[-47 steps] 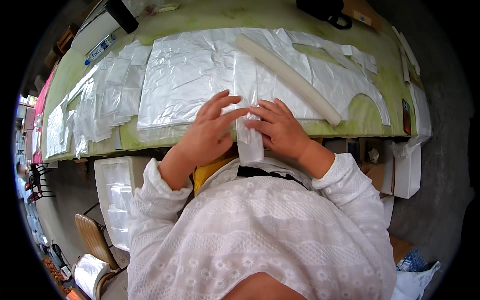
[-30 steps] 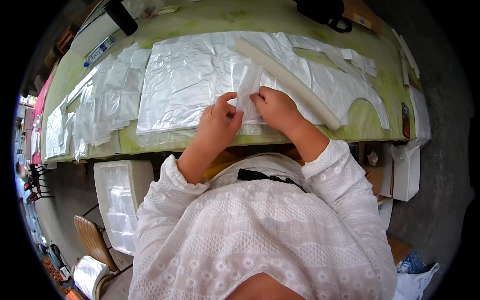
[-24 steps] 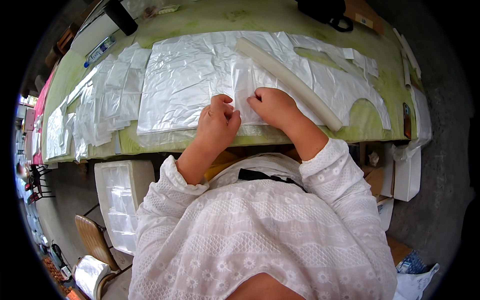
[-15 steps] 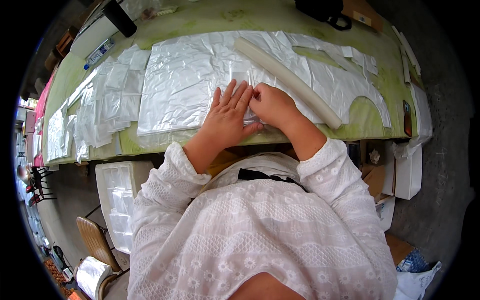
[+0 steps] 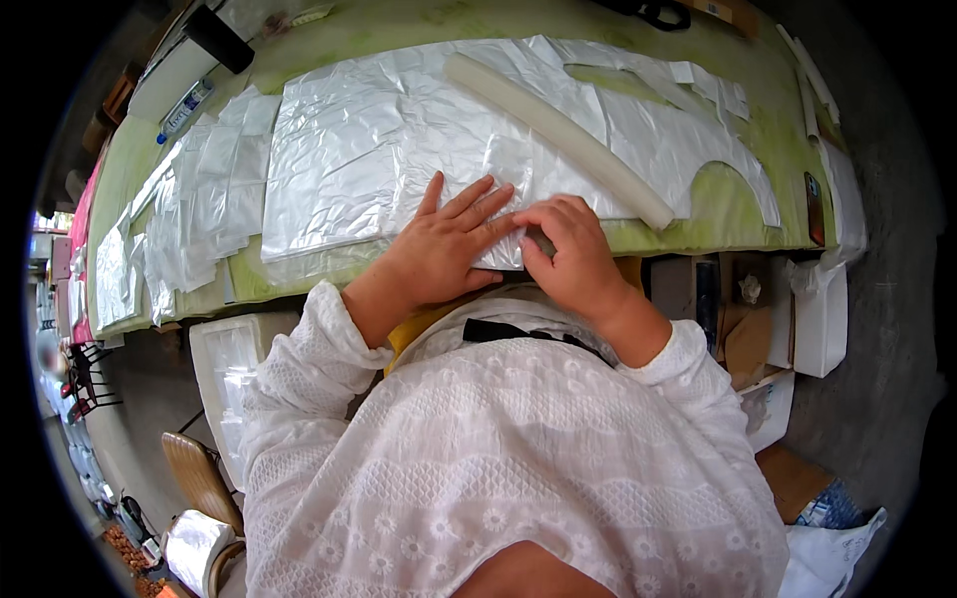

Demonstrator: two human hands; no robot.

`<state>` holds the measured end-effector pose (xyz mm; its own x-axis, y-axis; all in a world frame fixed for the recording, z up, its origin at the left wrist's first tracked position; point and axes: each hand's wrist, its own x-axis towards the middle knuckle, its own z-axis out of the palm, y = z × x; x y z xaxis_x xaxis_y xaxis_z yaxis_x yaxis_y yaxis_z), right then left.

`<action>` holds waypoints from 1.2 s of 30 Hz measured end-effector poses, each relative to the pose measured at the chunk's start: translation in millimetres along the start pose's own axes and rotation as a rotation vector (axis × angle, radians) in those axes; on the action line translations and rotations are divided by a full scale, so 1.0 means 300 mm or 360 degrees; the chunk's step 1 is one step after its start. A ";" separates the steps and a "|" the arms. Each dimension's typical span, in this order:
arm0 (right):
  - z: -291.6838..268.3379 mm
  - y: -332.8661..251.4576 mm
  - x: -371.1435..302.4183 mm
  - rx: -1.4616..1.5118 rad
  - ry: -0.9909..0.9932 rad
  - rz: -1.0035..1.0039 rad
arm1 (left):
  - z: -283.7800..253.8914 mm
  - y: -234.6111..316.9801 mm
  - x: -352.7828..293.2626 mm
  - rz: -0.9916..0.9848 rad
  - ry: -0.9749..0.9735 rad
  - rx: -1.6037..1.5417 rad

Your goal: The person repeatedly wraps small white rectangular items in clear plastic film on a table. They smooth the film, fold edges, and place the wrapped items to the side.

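Observation:
My left hand (image 5: 439,239) lies flat with its fingers spread. It presses on a small clear plastic bag (image 5: 508,157) at the near edge of a wide stack of silvery-white plastic bags (image 5: 349,149). Beside it, my right hand (image 5: 576,254) has curled fingers, its index fingertip against the left index finger. The right thumb and index meet the small bag's right edge; whatever lies between their tips is too small to make out. A long cream-coloured tube (image 5: 558,135) rests diagonally across the stack, just beyond my right hand.
Flat clear packets (image 5: 214,184) lie overlapped to the left on the green-covered table (image 5: 409,42). A water bottle (image 5: 185,110) and a black cylinder (image 5: 219,40) are at the far left. A phone (image 5: 814,209) lies near the right edge. Below the table stands a white bin (image 5: 224,364).
My right hand has drawn back toward me and slightly right, its fingers less tightly closed. My left hand has slid a little left and nearer. The whole view has shifted slightly.

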<state>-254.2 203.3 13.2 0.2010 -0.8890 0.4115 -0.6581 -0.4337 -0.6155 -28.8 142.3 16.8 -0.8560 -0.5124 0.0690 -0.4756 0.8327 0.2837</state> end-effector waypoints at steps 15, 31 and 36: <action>0.028 0.131 0.076 -0.0278 0.0116 -0.0097 | 0.040 -0.028 0.071 -0.0533 0.0680 -0.0331; 0.079 0.138 0.132 -0.0544 0.0306 0.0061 | 0.045 -0.035 0.136 -0.0572 0.0568 0.0043; 0.043 0.116 0.179 -0.0639 -0.0095 0.0263 | 0.056 -0.039 0.149 -0.0546 0.0433 0.0111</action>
<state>-256.9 138.6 5.2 0.1034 -0.9536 0.2827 -0.9123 -0.2041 -0.3549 -64.9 113.3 0.4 -0.5661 -0.7904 0.2342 -0.7433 0.6123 0.2696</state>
